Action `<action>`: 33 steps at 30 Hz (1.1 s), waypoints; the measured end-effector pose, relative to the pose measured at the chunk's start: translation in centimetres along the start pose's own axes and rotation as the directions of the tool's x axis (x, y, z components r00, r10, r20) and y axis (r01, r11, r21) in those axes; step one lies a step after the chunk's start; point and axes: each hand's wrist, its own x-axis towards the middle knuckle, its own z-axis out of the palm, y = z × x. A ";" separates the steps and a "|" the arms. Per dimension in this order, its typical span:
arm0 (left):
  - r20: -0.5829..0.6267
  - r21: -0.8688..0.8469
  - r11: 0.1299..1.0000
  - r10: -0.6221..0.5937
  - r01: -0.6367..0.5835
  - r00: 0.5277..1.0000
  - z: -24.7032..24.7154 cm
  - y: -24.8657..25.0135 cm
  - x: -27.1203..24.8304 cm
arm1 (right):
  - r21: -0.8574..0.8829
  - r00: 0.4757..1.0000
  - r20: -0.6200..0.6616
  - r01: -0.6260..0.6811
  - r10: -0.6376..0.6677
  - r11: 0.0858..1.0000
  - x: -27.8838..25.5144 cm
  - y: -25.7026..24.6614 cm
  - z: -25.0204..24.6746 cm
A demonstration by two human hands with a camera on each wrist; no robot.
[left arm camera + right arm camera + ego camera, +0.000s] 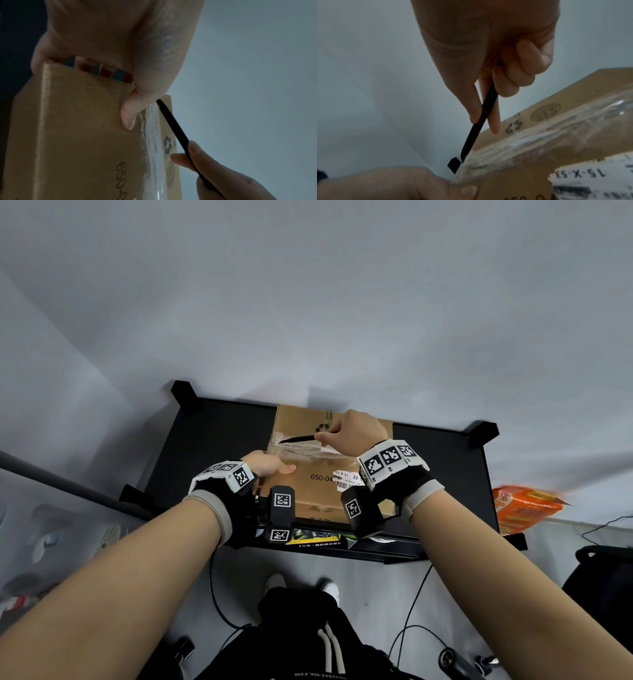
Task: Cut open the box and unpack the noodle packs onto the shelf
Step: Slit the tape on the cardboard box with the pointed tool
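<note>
A taped brown cardboard box [315,491] lies on top of the black shelf [205,446]. My left hand [274,465] grips the box's left end, thumb flat on the top face [127,119] and fingers curled over the side. My right hand [323,436] pinches a slim black knife [296,438] like a pen. The knife's tip [463,157] touches the left end of the clear tape seam [556,136], close to my left thumb [467,190]. The box flaps are closed, so its contents are hidden.
An orange noodle pack [527,508] lies to the right of the shelf. A yellow-and-black package [318,537] shows on the level below the shelf top. Cables [411,611] run over the grey floor by my feet. A dark rail [68,484] crosses at the left.
</note>
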 end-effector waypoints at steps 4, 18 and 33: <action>-0.004 0.021 1.000 0.000 0.000 1.000 0.0 0.1 -0.6 | -0.007 1.000 0.006 -0.003 0.003 1.000 0.2 -0.4 0.5; 0.044 0.086 0.996 -0.018 0.015 0.999 0.3 1.6 -4.9 | -0.150 0.999 -0.009 -0.044 0.043 0.988 -0.6 1.8 -1.1; -0.083 -0.021 1.000 0.004 -0.006 0.997 1.6 2.4 -6.5 | 0.003 0.973 0.024 -0.230 0.230 0.973 -3.4 11.0 -3.1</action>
